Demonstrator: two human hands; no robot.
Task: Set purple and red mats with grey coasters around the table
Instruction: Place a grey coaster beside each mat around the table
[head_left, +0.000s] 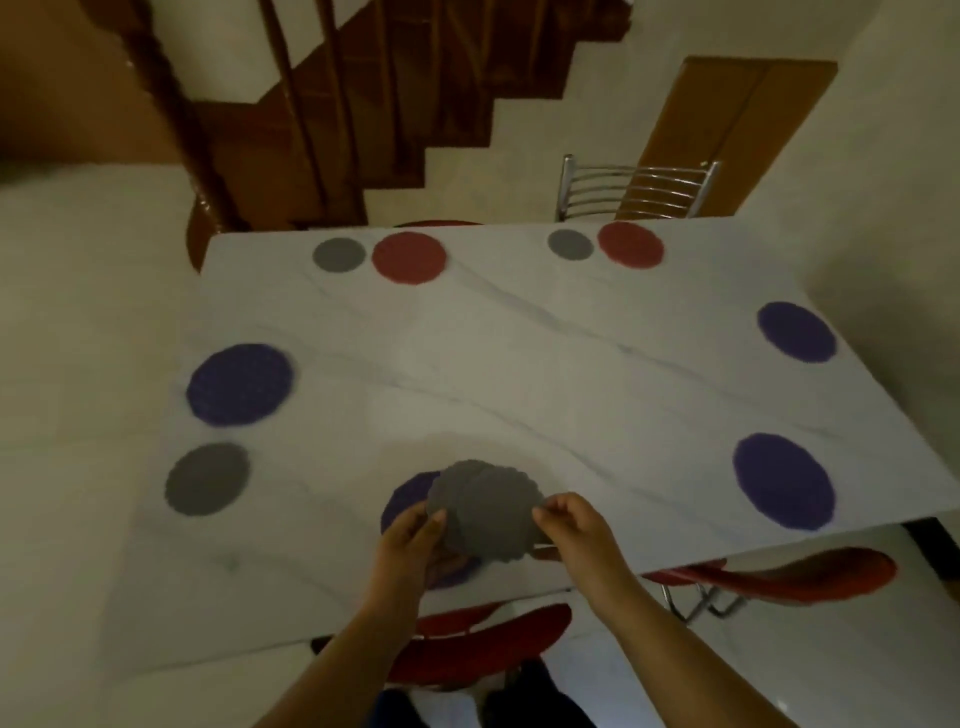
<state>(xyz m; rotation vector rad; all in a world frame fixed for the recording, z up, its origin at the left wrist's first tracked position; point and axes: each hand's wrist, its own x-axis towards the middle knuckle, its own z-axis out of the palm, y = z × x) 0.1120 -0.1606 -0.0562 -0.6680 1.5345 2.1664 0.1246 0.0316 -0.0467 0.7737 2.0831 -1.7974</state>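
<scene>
The left hand (415, 540) grips a fanned stack of grey coasters (485, 514) over the near purple mat (402, 501); the right hand (571, 522) pinches its edge, likely peeling one off to lay beside it.

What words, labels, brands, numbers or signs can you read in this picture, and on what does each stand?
None: no text can be read anywhere.
The grey coasters held by the left hand and right hand, the purple mats, the red mats and the table show no lettering; the picture is blurred, so any small print would be lost.
</scene>
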